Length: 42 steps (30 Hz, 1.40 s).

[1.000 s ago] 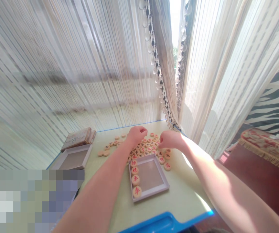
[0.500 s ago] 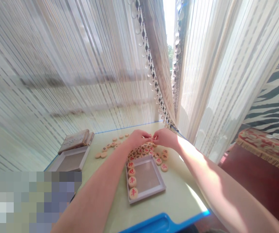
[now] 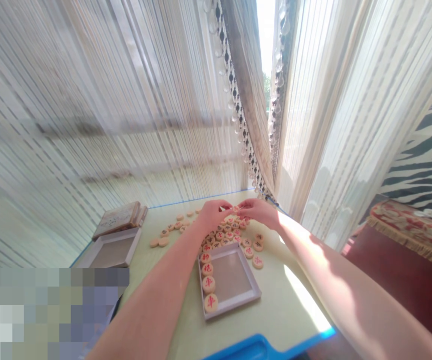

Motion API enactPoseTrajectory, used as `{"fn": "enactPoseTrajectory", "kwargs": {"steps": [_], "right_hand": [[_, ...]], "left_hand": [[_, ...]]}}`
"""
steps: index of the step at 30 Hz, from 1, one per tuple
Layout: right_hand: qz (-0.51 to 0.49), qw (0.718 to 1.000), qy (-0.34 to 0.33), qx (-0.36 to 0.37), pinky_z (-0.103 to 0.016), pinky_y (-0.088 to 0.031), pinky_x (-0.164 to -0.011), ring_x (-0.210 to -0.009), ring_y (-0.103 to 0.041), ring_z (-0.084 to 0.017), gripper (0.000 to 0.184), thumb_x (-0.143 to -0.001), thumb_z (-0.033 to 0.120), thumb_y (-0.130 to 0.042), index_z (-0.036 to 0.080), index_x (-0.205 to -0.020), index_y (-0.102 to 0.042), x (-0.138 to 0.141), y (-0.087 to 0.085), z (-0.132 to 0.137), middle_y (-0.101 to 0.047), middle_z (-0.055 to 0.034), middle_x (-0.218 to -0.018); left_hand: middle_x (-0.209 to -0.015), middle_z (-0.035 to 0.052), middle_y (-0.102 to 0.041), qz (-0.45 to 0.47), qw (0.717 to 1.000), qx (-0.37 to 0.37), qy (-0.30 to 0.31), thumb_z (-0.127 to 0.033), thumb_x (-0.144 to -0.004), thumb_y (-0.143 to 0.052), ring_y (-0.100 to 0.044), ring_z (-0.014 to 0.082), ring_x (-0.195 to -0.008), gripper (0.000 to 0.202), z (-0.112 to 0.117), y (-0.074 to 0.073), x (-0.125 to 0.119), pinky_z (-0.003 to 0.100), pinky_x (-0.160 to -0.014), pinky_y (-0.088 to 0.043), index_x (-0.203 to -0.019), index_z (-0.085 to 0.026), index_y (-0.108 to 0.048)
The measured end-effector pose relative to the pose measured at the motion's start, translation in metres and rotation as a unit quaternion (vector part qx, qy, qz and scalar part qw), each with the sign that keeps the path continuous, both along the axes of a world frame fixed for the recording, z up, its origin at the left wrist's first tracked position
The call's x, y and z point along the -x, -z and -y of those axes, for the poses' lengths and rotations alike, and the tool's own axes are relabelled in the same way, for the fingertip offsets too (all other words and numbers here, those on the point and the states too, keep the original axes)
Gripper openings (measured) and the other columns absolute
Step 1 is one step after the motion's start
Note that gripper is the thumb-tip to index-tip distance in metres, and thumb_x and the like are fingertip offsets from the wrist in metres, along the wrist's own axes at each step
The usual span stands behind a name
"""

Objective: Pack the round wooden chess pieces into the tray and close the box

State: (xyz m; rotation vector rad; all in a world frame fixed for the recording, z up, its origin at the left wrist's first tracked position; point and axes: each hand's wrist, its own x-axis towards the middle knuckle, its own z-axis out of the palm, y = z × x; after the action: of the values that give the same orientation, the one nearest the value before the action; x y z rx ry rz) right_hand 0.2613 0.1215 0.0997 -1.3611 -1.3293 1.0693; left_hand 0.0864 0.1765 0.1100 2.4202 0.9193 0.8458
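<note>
xiangqi piece (image 3: 236, 209) pinched between left hand (image 3: 214, 212) and right hand (image 3: 260, 211), grip narrowed around it, held at twelve o'clock from white tray (image 3: 234, 275), over loose pieces (image 3: 229, 235), four red-lettered discs (image 3: 208, 284) lined along tray's nine-o'clock wall

head view, from above, facing forward and down at table (image 3: 272, 307)

Hands block the air over the pile of pieces (image 3: 226, 236): left hand (image 3: 214, 214) and right hand (image 3: 255, 210) nearly meet there; left forearm (image 3: 163, 290) bars a low sweep from the left; near tray (image 3: 234, 304) has room right of its red column (image 3: 208, 284), rim in the way; tabletop (image 3: 276, 300) passable between tray and right forearm (image 3: 324, 270), loose pieces farther up; curtain (image 3: 155, 125) walls the back.
</note>
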Motion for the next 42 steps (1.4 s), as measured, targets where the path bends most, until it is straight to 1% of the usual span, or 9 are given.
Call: {"fn": "enactPoseTrajectory", "kwargs": {"steps": [6, 11, 16, 20, 25, 29, 34, 39, 42], "right_hand": [[0.028, 0.999, 0.009, -0.026, -0.021, -0.048, -0.057, -0.063, -0.061, -0.011, 0.023, -0.065, 0.019, -0.073, 0.014, -0.086, -0.066, 0.004, -0.003, 0.003, -0.069, -0.0026, -0.072], [0.108, 0.991, 0.034, -0.074, -0.022, -0.048, -0.059, -0.069, -0.064, -0.015, 0.020, -0.071, 0.026, -0.067, 0.013, -0.087, -0.067, 0.009, -0.004, 0.006, -0.071, -0.0051, -0.076], [0.192, 0.964, 0.068, -0.169, -0.026, -0.049, -0.067, -0.076, -0.066, -0.017, 0.022, -0.074, 0.032, -0.064, 0.016, -0.089, -0.066, 0.012, -0.005, 0.006, -0.071, -0.0058, -0.081], [0.176, 0.958, 0.056, -0.219, -0.026, -0.049, -0.068, -0.075, -0.066, -0.017, 0.025, -0.076, 0.034, -0.061, 0.017, -0.093, -0.065, 0.020, -0.009, 0.011, -0.071, -0.0053, -0.082], [0.170, 0.956, 0.026, -0.236, -0.027, -0.049, -0.067, -0.073, -0.066, -0.018, 0.030, -0.076, 0.043, -0.060, 0.018, -0.093, -0.066, 0.034, -0.011, 0.021, -0.072, -0.0046, -0.081], [0.213, 0.945, -0.020, -0.249, -0.027, -0.048, -0.069, -0.075, -0.065, -0.018, 0.026, -0.077, 0.040, -0.059, 0.019, -0.090, -0.068, 0.041, -0.012, 0.029, -0.072, -0.0044, -0.083], [0.258, 0.936, -0.046, -0.237, -0.026, -0.048, -0.069, -0.074, -0.065, -0.017, 0.022, -0.078, 0.036, -0.059, 0.019, -0.090, -0.069, 0.046, -0.007, 0.029, -0.072, -0.0047, -0.083], [0.278, 0.929, -0.085, -0.228, -0.025, -0.048, -0.065, -0.071, -0.064, -0.016, 0.021, -0.079, 0.037, -0.058, 0.024, -0.092, -0.068, 0.050, -0.002, 0.027, -0.071, -0.0018, -0.081], [0.319, 0.908, -0.101, -0.251, -0.025, -0.046, -0.065, -0.070, -0.063, -0.015, 0.019, -0.078, 0.033, -0.059, 0.024, -0.092, -0.068, 0.053, -0.001, 0.030, -0.071, -0.0008, -0.082]], "left_hand": [[-0.083, 0.0042, -0.071, 0.040, 0.998, 0.037, 0.011, -0.035, -0.076, -0.059, -0.061, 0.0128, -0.062, 0.028, -0.003, 0.001, 0.000, 0.024, -0.061, -0.048, -0.094, -0.016, -0.070], [-0.082, 0.0046, -0.071, 0.069, 0.995, 0.069, 0.016, -0.030, -0.075, -0.061, -0.062, 0.0120, -0.061, 0.023, 0.001, 0.003, -0.001, 0.023, -0.060, -0.049, -0.089, -0.015, -0.070], [-0.085, 0.0049, -0.069, 0.144, 0.983, 0.105, -0.039, -0.025, -0.077, -0.057, -0.058, 0.0085, -0.056, 0.027, 0.019, 0.003, -0.004, 0.021, -0.054, -0.047, -0.100, -0.015, -0.067], [-0.080, 0.0049, -0.069, 0.169, 0.976, 0.107, -0.081, -0.027, -0.077, -0.057, -0.060, 0.0110, -0.062, 0.029, 0.037, -0.010, 0.003, 0.021, -0.053, -0.046, -0.103, -0.015, -0.067], [-0.088, 0.0048, -0.069, 0.164, 0.978, 0.089, -0.098, -0.027, -0.076, -0.060, -0.060, 0.0102, -0.064, 0.027, 0.057, -0.019, 0.024, 0.023, -0.062, -0.049, -0.099, -0.016, -0.067], [-0.092, 0.0051, -0.069, 0.150, 0.980, 0.084, -0.100, -0.029, -0.075, -0.062, -0.061, 0.0110, -0.068, 0.028, 0.067, -0.010, 0.037, 0.023, -0.066, -0.050, -0.099, -0.016, -0.067], [-0.093, 0.0048, -0.069, 0.117, 0.985, 0.065, -0.108, -0.030, -0.078, -0.058, -0.062, 0.0135, -0.073, 0.029, 0.067, 0.005, 0.047, 0.026, -0.071, -0.050, -0.103, -0.017, -0.066], [-0.092, 0.0041, -0.071, 0.049, 0.995, 0.020, -0.090, -0.030, -0.080, -0.055, -0.063, 0.0162, -0.079, 0.027, 0.069, 0.003, 0.057, 0.028, -0.078, -0.048, -0.102, -0.019, -0.067], [-0.092, 0.0035, -0.071, 0.030, 0.995, 0.019, -0.091, -0.029, -0.080, -0.055, -0.063, 0.0164, -0.081, 0.028, 0.073, -0.002, 0.061, 0.027, -0.077, -0.047, -0.103, -0.020, -0.068]]}}
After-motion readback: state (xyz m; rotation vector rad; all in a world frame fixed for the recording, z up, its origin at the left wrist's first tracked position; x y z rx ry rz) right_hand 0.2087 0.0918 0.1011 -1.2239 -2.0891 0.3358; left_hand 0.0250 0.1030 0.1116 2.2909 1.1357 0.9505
